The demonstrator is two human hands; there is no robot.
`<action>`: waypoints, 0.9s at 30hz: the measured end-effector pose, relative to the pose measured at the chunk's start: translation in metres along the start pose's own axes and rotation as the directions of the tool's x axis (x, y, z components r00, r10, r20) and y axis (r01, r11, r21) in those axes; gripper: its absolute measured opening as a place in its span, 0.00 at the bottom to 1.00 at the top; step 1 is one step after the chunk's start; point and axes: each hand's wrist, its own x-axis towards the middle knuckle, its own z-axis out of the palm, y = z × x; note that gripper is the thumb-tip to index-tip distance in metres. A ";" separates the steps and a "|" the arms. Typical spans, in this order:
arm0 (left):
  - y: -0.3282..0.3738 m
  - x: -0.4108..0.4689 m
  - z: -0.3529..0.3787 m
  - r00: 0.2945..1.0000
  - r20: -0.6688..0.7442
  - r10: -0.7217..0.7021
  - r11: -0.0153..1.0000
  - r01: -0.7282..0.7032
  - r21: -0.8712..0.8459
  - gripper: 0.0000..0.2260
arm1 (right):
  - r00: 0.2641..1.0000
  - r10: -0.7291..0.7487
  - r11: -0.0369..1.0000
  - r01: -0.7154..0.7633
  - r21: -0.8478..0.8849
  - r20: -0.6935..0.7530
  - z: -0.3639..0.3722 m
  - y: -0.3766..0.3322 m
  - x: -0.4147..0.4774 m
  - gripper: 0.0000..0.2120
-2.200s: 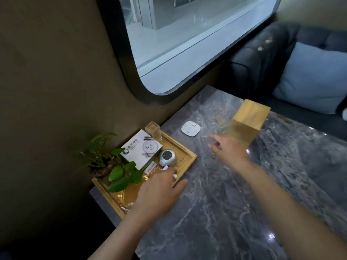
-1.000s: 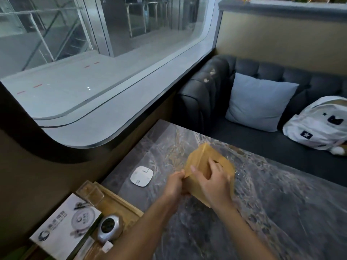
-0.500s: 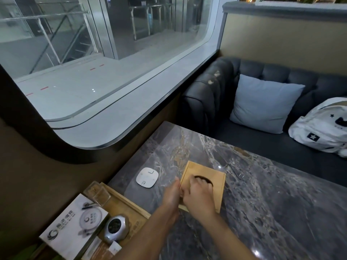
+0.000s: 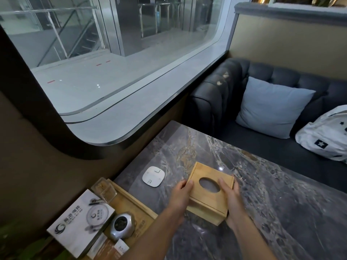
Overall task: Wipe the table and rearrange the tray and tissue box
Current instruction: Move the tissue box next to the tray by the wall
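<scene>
A wooden tissue box [image 4: 208, 201] with an oval slot on top lies flat on the grey marble table [image 4: 281, 212]. My left hand [image 4: 181, 194] grips its left side and my right hand [image 4: 230, 192] grips its right side. No tissue shows in the slot. The wooden tray [image 4: 139, 209] sits at the table's near left corner, holding a white booklet [image 4: 80, 224], a silver round gadget [image 4: 122, 226] and a clear small holder [image 4: 104, 189].
A white square pad [image 4: 153, 176] lies on the table between tray and box. A dark sofa [image 4: 281, 147] with a blue cushion [image 4: 272, 106] and a white star-print bag [image 4: 326, 134] runs behind the table. Window and wall close off the left.
The tissue box went from standing on end to tipped in both hands, then laid flat with its slot up. Both hands now sit at its sides. My view rose toward the sofa.
</scene>
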 end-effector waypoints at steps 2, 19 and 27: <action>0.003 0.000 -0.005 0.999 -0.037 -0.011 1.000 0.010 -0.022 0.08 | 1.000 -0.020 0.999 0.020 0.026 0.018 0.008 0.003 -0.001 0.19; 0.059 0.011 -0.137 0.929 -0.361 -0.078 0.986 0.019 -0.165 0.18 | 0.955 0.052 0.998 -0.038 -0.055 0.291 0.138 0.028 0.009 0.24; 0.056 0.013 -0.137 0.932 -0.359 -0.050 0.998 0.032 -0.056 0.15 | 0.963 0.063 0.990 -0.026 -0.141 0.263 0.136 0.038 0.010 0.24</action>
